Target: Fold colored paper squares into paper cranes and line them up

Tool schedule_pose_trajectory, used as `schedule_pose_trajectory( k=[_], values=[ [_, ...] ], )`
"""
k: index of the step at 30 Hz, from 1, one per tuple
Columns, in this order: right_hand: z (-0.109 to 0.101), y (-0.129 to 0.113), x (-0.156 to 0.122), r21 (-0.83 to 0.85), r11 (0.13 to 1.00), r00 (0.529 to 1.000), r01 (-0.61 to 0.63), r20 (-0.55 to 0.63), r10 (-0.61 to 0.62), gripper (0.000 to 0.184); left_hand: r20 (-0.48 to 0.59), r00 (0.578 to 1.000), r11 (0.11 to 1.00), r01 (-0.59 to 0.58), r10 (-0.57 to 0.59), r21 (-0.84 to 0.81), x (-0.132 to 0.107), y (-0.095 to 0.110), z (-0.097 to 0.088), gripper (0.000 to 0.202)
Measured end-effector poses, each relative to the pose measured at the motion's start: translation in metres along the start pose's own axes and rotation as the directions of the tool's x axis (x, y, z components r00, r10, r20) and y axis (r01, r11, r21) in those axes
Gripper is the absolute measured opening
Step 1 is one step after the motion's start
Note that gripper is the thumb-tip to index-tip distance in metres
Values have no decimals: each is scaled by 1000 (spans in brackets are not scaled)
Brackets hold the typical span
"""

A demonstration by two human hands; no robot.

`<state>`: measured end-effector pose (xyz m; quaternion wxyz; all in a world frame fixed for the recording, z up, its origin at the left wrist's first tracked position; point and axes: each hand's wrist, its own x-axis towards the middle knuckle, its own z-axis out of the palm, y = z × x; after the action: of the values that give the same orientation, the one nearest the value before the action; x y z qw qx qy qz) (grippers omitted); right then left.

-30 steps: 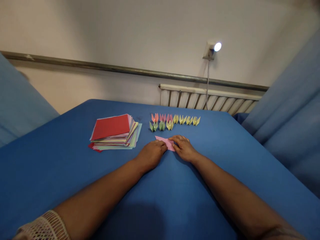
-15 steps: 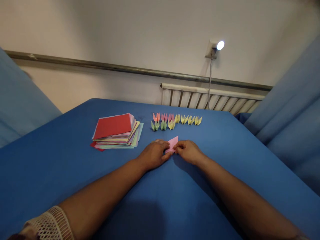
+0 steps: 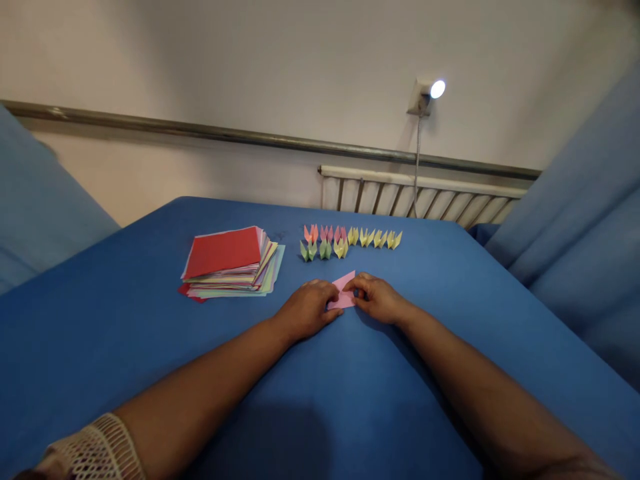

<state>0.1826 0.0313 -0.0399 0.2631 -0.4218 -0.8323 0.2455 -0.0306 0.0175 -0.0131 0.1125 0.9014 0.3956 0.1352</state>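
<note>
Wall [image 3: 225, 60]: crossed by a metal pipe [image 3: 225, 135]; a radiator [image 3: 420, 180] is seen below it.
Bench [image 3: 310, 387]: plain blue.
Pink paper [image 3: 343, 302]: folded, placed on the bench between both hands, just in front of the figures.
Left hand [image 3: 307, 309]: curled; the paper's left side is gripped, its thumb laid by the near edge.
Right hand [image 3: 379, 299]: fingers bent; the paper's right side is gripped at the fingertips.
Folded-paper figures [image 3: 325, 250]: ten, set upright in two rows.
Paper stack [image 3: 225, 254]: topped by a red sheet, left of the figures.

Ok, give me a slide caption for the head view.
Left hand and right hand on pink paper, folded paper figures beyond, paper stack at left.
</note>
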Motion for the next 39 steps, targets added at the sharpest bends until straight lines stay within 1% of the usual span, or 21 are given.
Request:
schedule_pose_trajectory(
  k=[2,4,7,9,11,12,14,17,20,23,26,29,30,32,34,39],
  values=[
    [1,0,0,-7,1000,1000,31,-3,-31,30,4,1000,1000,9,-9,4,0,0,-1,20],
    [0,3,0,-5,999,998,43,-35,-44,32,-2,1000,1000,15,-15,14,1,0,-1,20],
    [-3,8,0,-5,1000,998,1,-71,-2,42,-8,1000,999,6,-6,38,1,-1,-1,19],
    [-6,10,-1,12,1000,1000,-11,-23,12,51,-5,1000,999,-3,3,54,1,-1,-2,17],
    [-6,10,-2,34,999,999,16,34,-18,57,-7,1000,998,-1,2,64,1,-1,-3,15],
    [-6,9,-3,38,999,998,34,43,-36,58,-11,1000,998,0,0,66,1,0,-4,15],
    [-3,6,-3,26,998,998,54,12,-54,52,-19,1000,998,1,0,63,0,1,-6,15],
    [2,1,-2,0,999,998,52,-41,-52,34,-15,1000,999,4,-3,52,-1,4,-8,16],
    [5,-2,-1,-9,998,997,62,-41,-62,17,-4,1000,998,22,-21,60,-2,6,-9,18],
    [5,-5,0,7,997,996,79,-27,-79,6,-11,1000,998,22,-21,64,-2,6,-8,13],
    [4,-7,-1,27,997,997,77,-13,-77,5,-17,1000,999,1,0,51,-1,4,-5,13],
    [6,-5,0,38,999,999,38,-22,-38,3,-24,1000,1000,9,-9,12,-1,0,-3,13],
    [6,-3,1,42,999,999,25,-31,-23,1,-26,1000,1000,15,-16,-7,-1,0,-2,14],
    [7,2,2,48,999,999,5,-50,-3,5,-25,999,999,26,-27,-43,-1,-2,-2,17],
    [8,8,3,50,999,997,-12,-75,15,4,-30,999,998,32,-34,-61,-1,-2,-2,18],
    [12,15,6,55,995,988,-81,-130,87,6,-65,996,998,53,-56,-43,0,-2,0,16]
  ],
)
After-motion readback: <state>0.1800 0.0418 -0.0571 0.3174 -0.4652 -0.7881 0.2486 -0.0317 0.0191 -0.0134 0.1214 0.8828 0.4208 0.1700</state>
